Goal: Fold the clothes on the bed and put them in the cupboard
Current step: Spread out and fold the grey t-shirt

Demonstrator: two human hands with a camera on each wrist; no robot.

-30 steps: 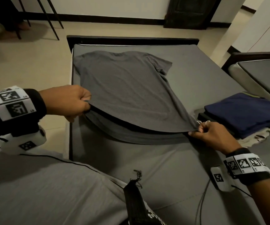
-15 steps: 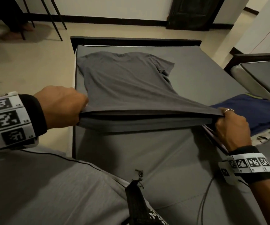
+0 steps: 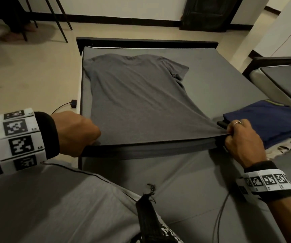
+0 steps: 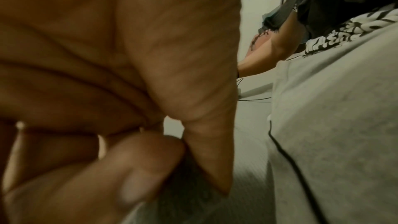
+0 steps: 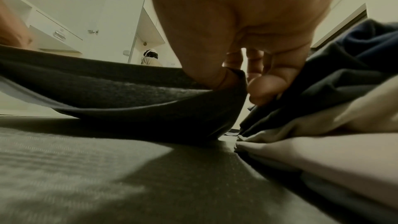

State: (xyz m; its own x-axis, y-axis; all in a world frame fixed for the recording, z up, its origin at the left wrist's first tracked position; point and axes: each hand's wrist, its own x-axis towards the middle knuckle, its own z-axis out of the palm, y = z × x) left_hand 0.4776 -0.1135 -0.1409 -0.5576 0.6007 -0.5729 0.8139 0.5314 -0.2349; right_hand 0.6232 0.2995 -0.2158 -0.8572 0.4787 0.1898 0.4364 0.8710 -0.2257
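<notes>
Both hands grip the near hem of one grey T-shirt [image 3: 137,102], which lies spread on the bed [image 3: 211,81] with its collar at the far end. The left hand [image 3: 74,133], knuckles up and fingers curled under, pinches the hem's left corner at the bed's left edge; the right hand [image 3: 242,139] (a ring on one finger) pinches the hem's right corner between thumb and curled fingers, as the right wrist view shows [image 5: 226,77]. The hem is lifted off the bed and stretched taut between them. Just right of the T-shirt, touching the right hand, sits one folded navy garment [image 3: 270,123] on top of a pale patterned cloth [image 3: 279,148]. Two marker bands are worn, one per wrist.
</notes>
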